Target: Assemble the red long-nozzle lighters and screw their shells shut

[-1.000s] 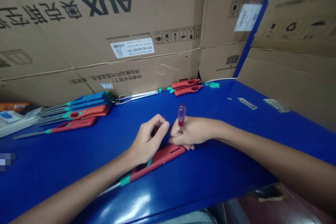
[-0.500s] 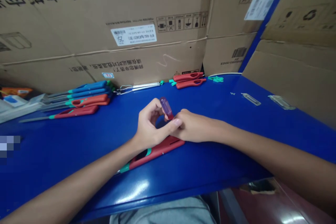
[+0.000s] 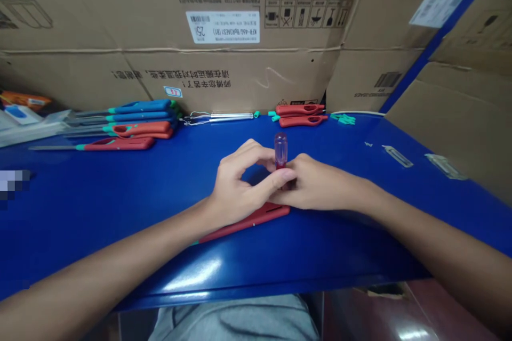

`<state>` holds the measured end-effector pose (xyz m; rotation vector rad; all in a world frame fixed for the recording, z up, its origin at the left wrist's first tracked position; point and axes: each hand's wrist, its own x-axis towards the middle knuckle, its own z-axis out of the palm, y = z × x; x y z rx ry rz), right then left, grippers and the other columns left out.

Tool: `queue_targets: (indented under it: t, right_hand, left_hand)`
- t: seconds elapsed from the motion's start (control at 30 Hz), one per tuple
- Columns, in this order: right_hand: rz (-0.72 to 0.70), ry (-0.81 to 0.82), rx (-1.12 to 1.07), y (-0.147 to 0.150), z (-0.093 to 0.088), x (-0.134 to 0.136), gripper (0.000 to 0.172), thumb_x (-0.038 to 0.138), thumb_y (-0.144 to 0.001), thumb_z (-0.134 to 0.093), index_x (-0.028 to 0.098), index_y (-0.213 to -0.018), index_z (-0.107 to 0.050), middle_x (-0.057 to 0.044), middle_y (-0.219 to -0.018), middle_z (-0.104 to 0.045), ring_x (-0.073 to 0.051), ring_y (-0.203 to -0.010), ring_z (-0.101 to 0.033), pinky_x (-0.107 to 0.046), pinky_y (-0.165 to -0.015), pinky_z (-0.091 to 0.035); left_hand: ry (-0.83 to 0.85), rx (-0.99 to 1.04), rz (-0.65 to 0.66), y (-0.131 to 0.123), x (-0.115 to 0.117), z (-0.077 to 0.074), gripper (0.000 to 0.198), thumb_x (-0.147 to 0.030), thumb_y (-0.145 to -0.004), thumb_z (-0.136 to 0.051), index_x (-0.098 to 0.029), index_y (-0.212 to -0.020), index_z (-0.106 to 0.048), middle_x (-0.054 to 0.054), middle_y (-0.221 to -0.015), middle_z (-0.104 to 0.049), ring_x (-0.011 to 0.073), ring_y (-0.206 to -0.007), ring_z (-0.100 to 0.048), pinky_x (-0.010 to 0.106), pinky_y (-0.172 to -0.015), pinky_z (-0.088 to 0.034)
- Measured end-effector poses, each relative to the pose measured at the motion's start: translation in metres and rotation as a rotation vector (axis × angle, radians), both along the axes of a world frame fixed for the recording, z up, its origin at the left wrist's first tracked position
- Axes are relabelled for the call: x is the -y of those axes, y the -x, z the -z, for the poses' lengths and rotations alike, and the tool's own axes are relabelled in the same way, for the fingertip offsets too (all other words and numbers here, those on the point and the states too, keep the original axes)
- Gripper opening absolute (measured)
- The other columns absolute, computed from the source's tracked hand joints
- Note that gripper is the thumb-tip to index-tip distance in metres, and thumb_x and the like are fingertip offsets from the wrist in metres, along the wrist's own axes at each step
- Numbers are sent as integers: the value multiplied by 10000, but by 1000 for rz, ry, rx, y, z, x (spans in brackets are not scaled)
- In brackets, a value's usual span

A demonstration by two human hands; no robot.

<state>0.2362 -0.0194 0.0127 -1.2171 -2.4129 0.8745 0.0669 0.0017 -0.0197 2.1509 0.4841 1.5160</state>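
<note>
A screwdriver (image 3: 280, 150) with a clear purple handle and red collar stands nearly upright between my hands; its shaft and tip are hidden. My left hand (image 3: 244, 184) pinches it near the collar, thumb in front and index finger curved behind. Close against it, my right hand (image 3: 316, 182) is closed low beside the screwdriver, fingers curled out of sight, so what they grip is hidden. Beneath both hands lies a red long-necked lighter (image 3: 248, 225) on the blue table (image 3: 340, 256); my left hand and forearm cover much of it.
Blue, orange and red lighters (image 3: 140, 117) lie in a row at the back left. Metal tubes with wires (image 3: 228, 117), red handle shells (image 3: 302, 115) and green pieces (image 3: 344, 119) line the cardboard wall (image 3: 248, 85). Clear plastic parts (image 3: 398, 156) lie right.
The screwdriver has gone from leaning left to nearly upright. My left hand's thumb and index finger have closed in around it. The camera view has shifted, while the lighter stays under my hands.
</note>
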Motion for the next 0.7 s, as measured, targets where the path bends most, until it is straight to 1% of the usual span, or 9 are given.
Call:
queue_targets:
  t: [0.07, 0.1, 0.17, 0.23, 0.33, 0.43, 0.57, 0.7]
  right_hand:
    - [-21, 95, -103, -6, -10, -1, 209, 325, -766, -705, 155, -743, -584, 39, -646, -557, -92, -590, -501, -217, -534, -367]
    - [-39, 152, -143, -9, -14, -1, 184, 302, -755, -715, 152, -781, -612, 32, -681, -587, -101, -617, -524, -221, -558, -397]
    - [-70, 238, -192, -14, -20, -3, 125, 261, -778, -684, 148, -820, -654, 11, -741, -634, -118, -681, -559, -241, -625, -441]
    - [-83, 251, -203, -17, -22, -6, 105, 249, -799, -653, 148, -808, -680, 6, -739, -641, -121, -692, -552, -255, -655, -446]
    - [-59, 156, -188, -19, -19, -8, 121, 272, -788, -662, 156, -757, -678, 21, -688, -600, -108, -637, -498, -252, -620, -409]
    - [-36, 69, -206, -16, -13, -8, 158, 290, -763, -674, 155, -702, -619, 8, -718, -589, -115, -661, -505, -249, -628, -407]
    - [-54, -25, -234, -9, -5, -3, 130, 200, -736, -652, 161, -692, -535, 21, -699, -540, -108, -658, -489, -224, -612, -398]
    - [-77, -112, -174, -4, 0, 1, 86, 155, -754, -587, 162, -700, -520, 6, -738, -555, -115, -690, -489, -223, -632, -396]
  left_hand:
    - [-23, -30, -2, 1, 1, -1, 100, -259, -822, -702, -171, -839, -656, 36, -751, -654, 154, -716, -562, 322, -689, -466]
    - [-41, -41, -6, 1, 1, -1, 101, -265, -831, -692, -172, -858, -665, 40, -762, -662, 155, -720, -563, 323, -691, -468]
    - [-83, -61, -13, 2, 1, -2, 114, -271, -847, -674, -170, -901, -681, 48, -787, -676, 156, -738, -571, 326, -709, -473]
    - [-119, -79, -14, 2, 1, -2, 137, -270, -859, -658, -162, -937, -689, 59, -817, -684, 159, -760, -578, 328, -724, -476]
    - [-145, -98, 0, 2, 1, -2, 170, -288, -848, -670, -166, -965, -679, 55, -826, -679, 159, -768, -583, 323, -719, -480]
    - [-152, -88, 22, 2, 0, -2, 214, -316, -800, -723, -184, -956, -659, 35, -816, -674, 153, -749, -583, 311, -702, -482]
    - [-105, -89, 16, 3, 1, -1, 180, -300, -781, -743, -174, -864, -644, 33, -778, -660, 156, -739, -577, 311, -690, -470]
    - [-63, -72, 0, 4, 3, 1, 142, -273, -801, -717, -170, -789, -620, 35, -761, -652, 149, -696, -576, 300, -641, -460]
